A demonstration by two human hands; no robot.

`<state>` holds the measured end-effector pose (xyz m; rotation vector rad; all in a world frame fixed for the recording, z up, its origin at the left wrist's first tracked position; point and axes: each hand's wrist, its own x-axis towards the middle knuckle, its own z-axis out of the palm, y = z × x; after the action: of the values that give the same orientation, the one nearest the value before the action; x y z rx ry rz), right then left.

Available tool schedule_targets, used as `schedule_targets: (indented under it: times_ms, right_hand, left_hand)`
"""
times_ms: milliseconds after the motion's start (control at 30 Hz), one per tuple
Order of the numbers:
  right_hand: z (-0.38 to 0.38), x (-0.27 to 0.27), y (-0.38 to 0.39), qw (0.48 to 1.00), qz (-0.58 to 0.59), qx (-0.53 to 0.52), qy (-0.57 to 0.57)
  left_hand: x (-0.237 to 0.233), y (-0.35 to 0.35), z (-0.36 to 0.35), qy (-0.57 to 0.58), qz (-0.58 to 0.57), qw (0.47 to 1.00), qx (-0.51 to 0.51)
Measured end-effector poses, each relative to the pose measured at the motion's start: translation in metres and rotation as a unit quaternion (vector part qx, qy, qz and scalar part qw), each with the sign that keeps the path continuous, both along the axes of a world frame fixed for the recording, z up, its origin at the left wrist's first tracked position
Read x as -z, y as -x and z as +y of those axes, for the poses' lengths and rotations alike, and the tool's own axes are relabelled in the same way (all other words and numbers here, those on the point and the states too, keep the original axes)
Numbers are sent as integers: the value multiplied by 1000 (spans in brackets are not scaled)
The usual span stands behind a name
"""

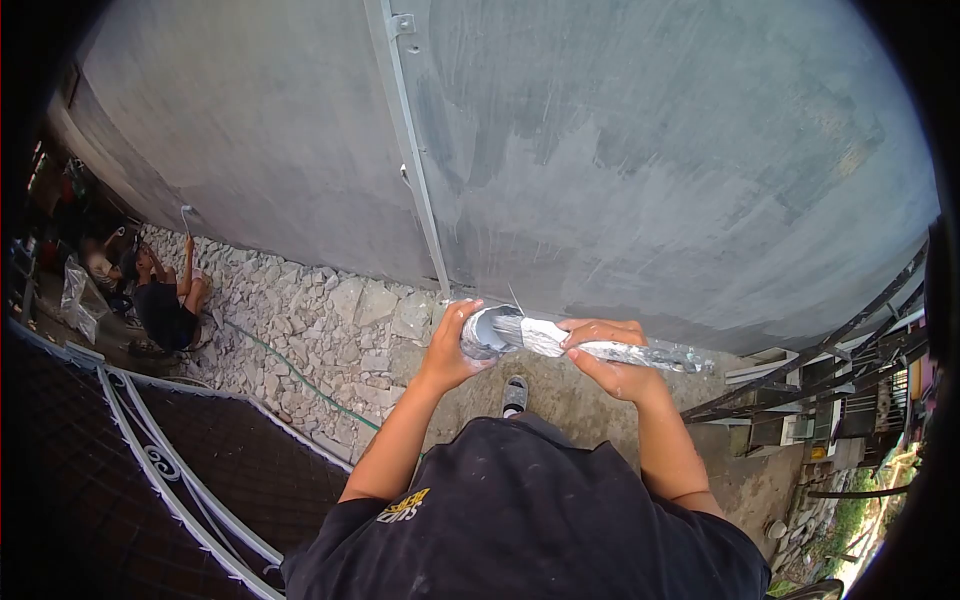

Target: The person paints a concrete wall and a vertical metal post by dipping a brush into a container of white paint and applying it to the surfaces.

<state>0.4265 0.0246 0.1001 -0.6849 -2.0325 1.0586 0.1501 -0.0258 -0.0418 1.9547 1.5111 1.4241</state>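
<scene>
My left hand [452, 352] is wrapped round a small paint-smeared container [482, 350], its open mouth tipped toward me. In my right hand [612, 362] is a paintbrush [544, 338], its ferrule and handle coated with white paint. The brush lies almost level, with its bristles at the container's mouth and its handle sticking out to the right. Both hands are in front of my chest, close to the grey wall [640, 180], which has uneven darker and lighter paint patches.
A pale vertical pipe [412, 150] runs down the wall. Broken stones [290, 330] cover the ground at left, crossed by a green hose [300, 375]. A crouching person [168, 305] holds a paint roller [187, 215] against the wall. Metal railings [170, 450] stand at left, dark bars [830, 345] at right.
</scene>
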Motion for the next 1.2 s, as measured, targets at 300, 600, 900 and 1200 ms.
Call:
schedule_targets:
  times_ms: [300, 600, 900, 1200]
  right_hand:
    - [-14, 13, 1, 982, -179, 44, 36]
    - [-24, 17, -43, 977, -24, 143, 156]
    - [-23, 32, -92, 948, 105, 168, 249]
    - [-17, 48, -157, 926, 115, 145, 330]
  left_hand:
    - [-3, -34, -9, 15, -1, 996, 88]
    - [5, -52, -8, 29, -4, 998, 61]
    - [11, -78, 1, 44, -15, 997, 66]
    - [31, -136, 15, 49, 11, 996, 76]
